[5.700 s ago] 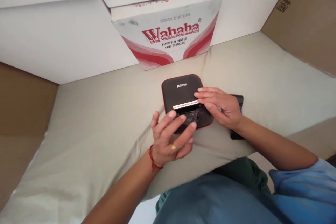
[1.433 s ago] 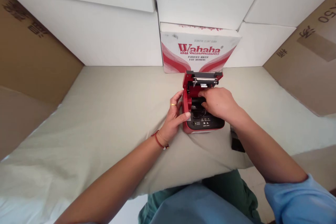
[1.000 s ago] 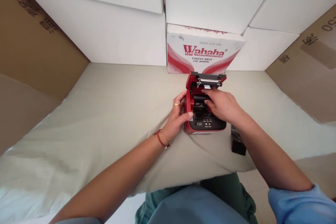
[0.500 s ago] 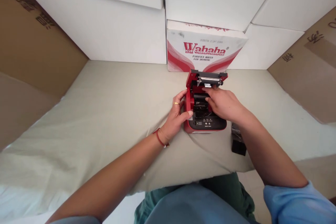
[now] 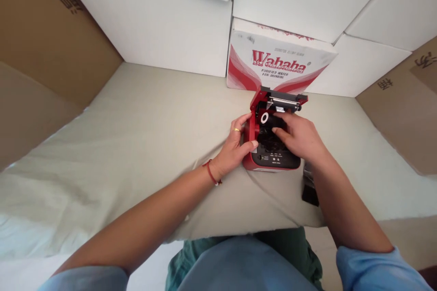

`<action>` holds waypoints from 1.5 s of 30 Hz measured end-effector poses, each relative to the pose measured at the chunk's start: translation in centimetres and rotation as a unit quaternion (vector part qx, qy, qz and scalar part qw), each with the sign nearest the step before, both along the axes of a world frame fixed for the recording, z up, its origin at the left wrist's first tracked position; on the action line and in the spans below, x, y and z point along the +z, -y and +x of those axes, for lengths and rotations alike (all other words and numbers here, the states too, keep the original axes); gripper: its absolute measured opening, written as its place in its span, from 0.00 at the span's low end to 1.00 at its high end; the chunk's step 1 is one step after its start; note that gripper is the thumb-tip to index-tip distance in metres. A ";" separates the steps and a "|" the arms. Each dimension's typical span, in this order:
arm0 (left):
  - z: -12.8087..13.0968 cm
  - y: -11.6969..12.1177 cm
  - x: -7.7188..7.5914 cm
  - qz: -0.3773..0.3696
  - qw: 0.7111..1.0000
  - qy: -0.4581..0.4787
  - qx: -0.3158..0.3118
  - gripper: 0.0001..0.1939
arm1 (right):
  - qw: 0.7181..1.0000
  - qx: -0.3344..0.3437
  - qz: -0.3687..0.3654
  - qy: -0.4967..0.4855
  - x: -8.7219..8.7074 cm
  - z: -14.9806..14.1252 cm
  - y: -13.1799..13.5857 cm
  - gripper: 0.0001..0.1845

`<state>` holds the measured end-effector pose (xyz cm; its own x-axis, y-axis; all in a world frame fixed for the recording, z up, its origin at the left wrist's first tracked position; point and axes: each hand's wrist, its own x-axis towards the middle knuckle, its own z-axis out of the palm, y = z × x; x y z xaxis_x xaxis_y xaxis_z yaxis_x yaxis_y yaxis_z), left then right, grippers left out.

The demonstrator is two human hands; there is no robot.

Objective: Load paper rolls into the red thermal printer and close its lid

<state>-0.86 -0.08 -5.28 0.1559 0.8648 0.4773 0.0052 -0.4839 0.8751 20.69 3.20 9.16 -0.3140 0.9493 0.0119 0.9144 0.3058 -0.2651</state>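
A red and black label printer (image 5: 273,159) stands on the cloth-covered surface with its lid (image 5: 283,94) raised. My left hand (image 5: 235,145) grips the printer's left side wall, thumb on the front rim and fingers behind. Inside the opening, my right hand (image 5: 298,134) is closed on a black roll (image 5: 273,121) with a white ring at its left end. The roll is tilted, and its right end is hidden by my fingers. Crumpled shiny black film (image 5: 269,142) lies in the bay below the roll.
A small black box (image 5: 310,191) sits by my right forearm, partly covered by it. Behind the printer stands a white and red Wahaha carton (image 5: 280,63), against white panels (image 5: 177,32). Brown cardboard (image 5: 44,45) flanks the left side, and more cardboard (image 5: 406,118) the right.
The black roll has lifted and tilted in my right hand, so its white end now shows. My left hand keeps its hold on the printer. The view has shifted and turned slightly.
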 end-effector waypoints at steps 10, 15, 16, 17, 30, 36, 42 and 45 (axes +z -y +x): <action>-0.4 0.3 0.5 -0.045 0.998 0.022 -0.036 0.40 | 0.859 -0.044 -0.089 -0.503 3.2 9.9 8.9 0.25; -0.3 0.4 0.6 -0.092 0.990 0.082 -0.071 0.43 | 0.846 -0.098 -0.175 -0.494 1.2 14.6 11.9 0.28; -0.3 0.4 0.6 -0.101 0.987 0.096 -0.078 0.43 | 0.865 -0.091 -0.217 -0.444 0.5 14.1 11.9 0.27; -0.3 0.4 0.6 -0.107 0.985 0.108 -0.082 0.44 | 0.880 -0.073 -0.258 -0.393 -0.3 13.3 11.9 0.27; -0.4 0.4 0.6 -0.105 0.985 0.105 -0.084 0.45 | 0.971 -0.191 0.084 -0.117 -4.7 16.4 9.2 0.24; -0.3 0.4 0.7 -0.093 0.989 0.090 -0.075 0.45 | 0.990 -0.124 0.019 -0.066 -7.4 17.1 7.0 0.25; -0.5 0.4 0.8 -0.095 0.990 0.080 -0.074 0.43 | 0.991 -0.103 -0.035 -0.074 -3.2 17.0 7.3 0.28; -0.5 0.3 0.6 -0.069 0.995 0.053 -0.056 0.41 | 0.988 -0.056 -0.097 -0.108 2.6 18.0 8.6 0.26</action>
<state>-1.33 -0.37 -4.72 0.2095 0.9031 0.3749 -0.1380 -0.3522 0.9257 38.69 -5.43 11.80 -0.2175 0.9688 -0.1189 0.8548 0.1302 -0.5023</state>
